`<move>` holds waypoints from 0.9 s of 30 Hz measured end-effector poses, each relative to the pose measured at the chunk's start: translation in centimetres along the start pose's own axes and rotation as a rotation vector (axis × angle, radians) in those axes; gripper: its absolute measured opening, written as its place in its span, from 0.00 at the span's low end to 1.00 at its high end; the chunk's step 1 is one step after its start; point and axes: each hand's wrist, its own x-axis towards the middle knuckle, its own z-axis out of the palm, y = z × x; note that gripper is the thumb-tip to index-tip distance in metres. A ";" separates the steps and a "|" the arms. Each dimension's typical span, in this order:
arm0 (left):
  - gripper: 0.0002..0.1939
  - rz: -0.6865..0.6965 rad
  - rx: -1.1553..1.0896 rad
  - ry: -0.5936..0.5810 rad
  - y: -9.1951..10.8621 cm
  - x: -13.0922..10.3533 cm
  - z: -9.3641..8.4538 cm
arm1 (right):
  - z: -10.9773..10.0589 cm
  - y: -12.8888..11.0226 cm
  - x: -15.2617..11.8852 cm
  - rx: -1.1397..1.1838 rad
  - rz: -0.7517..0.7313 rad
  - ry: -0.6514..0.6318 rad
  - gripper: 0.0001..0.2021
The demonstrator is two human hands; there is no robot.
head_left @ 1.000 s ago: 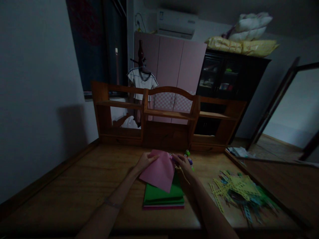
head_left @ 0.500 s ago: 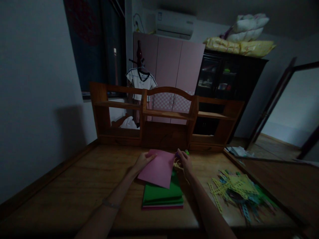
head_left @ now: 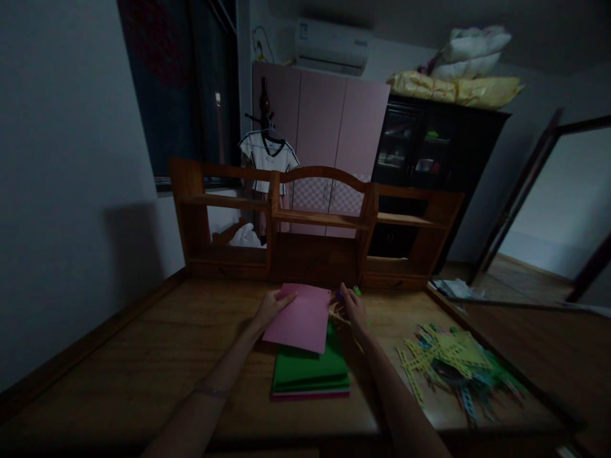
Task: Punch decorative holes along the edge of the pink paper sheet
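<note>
My left hand [head_left: 272,310] is closed on the left edge of a pink sheet [head_left: 300,318], thumb on top. The sheet is tilted above a stack of green sheets [head_left: 310,372] with pink and white edges below. A small dark spot, perhaps a hole, shows at its upper right corner. My right hand [head_left: 354,308] is closed around a small purple and green tool [head_left: 356,291], just right of that corner; the fingers hide most of it, so its kind is unclear. Pale yellow cord or strips [head_left: 338,312] lie beside this hand.
On the desk's right lies a pile of punched yellow, green and blue strips [head_left: 453,356], with a dark round object [head_left: 449,372] among them. A wooden shelf unit [head_left: 317,219] stands along the back of the desk [head_left: 157,356]. A raised wooden edge runs along both sides.
The pink sheet has turned slightly, and its upper right corner now sits a little apart from the tool, showing the dark spot. Both hands keep their holds.
</note>
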 end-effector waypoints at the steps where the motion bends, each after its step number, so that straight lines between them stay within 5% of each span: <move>1: 0.27 -0.002 0.000 -0.002 0.1 0.0 0.0 | 0.1 -0.1 -0.1 0.012 0.005 -0.003 0.29; 15: 0.26 -0.036 -0.068 -0.020 0.5 -0.3 0.2 | 0.7 -0.4 -0.7 0.004 -0.010 -0.139 0.25; 27: 0.25 0.140 0.022 -0.053 0.4 -0.2 0.2 | 0.9 -0.5 -0.6 -0.028 -0.070 -0.188 0.20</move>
